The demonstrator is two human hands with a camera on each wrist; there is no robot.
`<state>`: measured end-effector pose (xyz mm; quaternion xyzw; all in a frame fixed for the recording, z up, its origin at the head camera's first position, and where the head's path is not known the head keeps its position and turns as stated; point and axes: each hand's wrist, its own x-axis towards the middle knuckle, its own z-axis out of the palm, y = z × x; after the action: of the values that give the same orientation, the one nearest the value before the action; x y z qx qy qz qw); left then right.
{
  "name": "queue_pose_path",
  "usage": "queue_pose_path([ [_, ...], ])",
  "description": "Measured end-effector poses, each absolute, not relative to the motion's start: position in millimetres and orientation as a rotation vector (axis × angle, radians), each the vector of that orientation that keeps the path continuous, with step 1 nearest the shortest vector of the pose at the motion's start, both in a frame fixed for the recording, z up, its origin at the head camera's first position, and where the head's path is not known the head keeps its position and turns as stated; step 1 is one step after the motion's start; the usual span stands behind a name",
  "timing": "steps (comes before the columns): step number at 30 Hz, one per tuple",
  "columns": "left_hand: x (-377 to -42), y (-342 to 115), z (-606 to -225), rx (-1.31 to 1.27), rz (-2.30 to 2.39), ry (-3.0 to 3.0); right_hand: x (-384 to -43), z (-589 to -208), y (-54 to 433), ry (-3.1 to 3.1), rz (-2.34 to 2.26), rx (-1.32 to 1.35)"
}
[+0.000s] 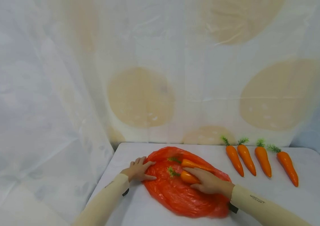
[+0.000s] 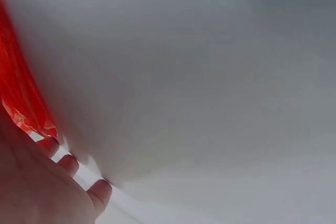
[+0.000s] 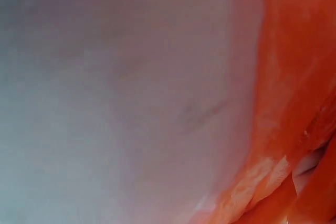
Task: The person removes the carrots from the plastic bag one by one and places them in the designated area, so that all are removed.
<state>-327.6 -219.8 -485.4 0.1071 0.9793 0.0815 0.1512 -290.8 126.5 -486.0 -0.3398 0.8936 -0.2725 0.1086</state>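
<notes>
A thin, crinkled red plastic bag (image 1: 174, 196) lies spread on the white table, also seen along the left side of the left wrist view. Two orange carrots with green tops lie on it, the upper carrot (image 1: 195, 164) and the lower carrot (image 1: 188, 177). My right hand (image 1: 209, 181) holds the lower carrot, fingers over its upper side and thumb along its lower side; the hand hides its tapered end. At the bag's left edge rests my left hand (image 1: 139, 169), fingers spread. In the right wrist view, red plastic (image 3: 299, 51) fills the right side.
Four-fold rowed carrots aside, several more lie at the table's back right, among them a leftmost carrot (image 1: 234, 160) and a rightmost carrot (image 1: 288, 168). The white table (image 1: 262, 196) meets a pale curtain (image 1: 199, 78) with tan circles behind it. Another pale sheet hangs at the left.
</notes>
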Motion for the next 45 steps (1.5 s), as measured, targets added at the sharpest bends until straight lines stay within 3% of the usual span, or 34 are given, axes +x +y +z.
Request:
queue_pose_path([
  [8,-323,-232,-484,0.267,0.255,2.821,-294,-486,119,2.586,-0.985,-1.044],
  [22,-322,-235,-481,0.234,0.28,2.803,-288,-461,107,2.52,-1.338,-0.845],
  [45,-329,-240,-494,0.262,0.288,2.785,-291,-429,156,2.454,-1.567,-0.588],
])
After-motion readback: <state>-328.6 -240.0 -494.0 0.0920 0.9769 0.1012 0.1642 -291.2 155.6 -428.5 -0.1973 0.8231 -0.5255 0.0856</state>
